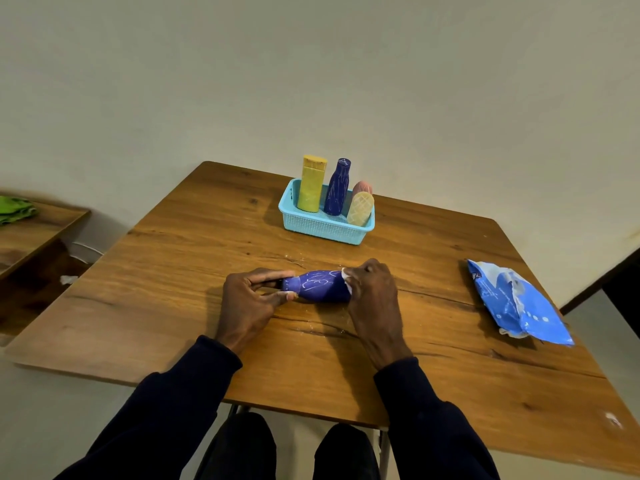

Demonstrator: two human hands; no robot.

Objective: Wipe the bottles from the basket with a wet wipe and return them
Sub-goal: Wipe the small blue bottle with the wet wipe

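1. My legs (242, 448) in dark trousers are closest, at 6 o'clock under the table edge, with my dark sleeves (166, 403) reaching forward above them.
2. The wooden table (194, 244) fills the middle of the view.
3. A lower wooden shelf (38, 233) stands off the table at 9 o'clock, with a green cloth (14, 209) on it.
4. A blue pack of wipes (516, 303) lies flat at 3 o'clock, well apart from my hands.
5. The light blue basket (325, 228) sits at 12 o'clock. In it stand a yellow bottle (311, 185), a second blue bottle (337, 188), a cream bottle (361, 208) and, behind that, a pink one (363, 187).
6. My left hand (247, 299) pinches the narrow end of the blue bottle (318, 285) between thumb and fingers.
7. My right hand (372, 289) is curled round the wide end, clamping the wet wipe (347, 277) against it.
8. The blue bottle lies on its side at the table's centre, between my hands, out of the basket.
9. Only a small white edge of the wipe shows by my right thumb.
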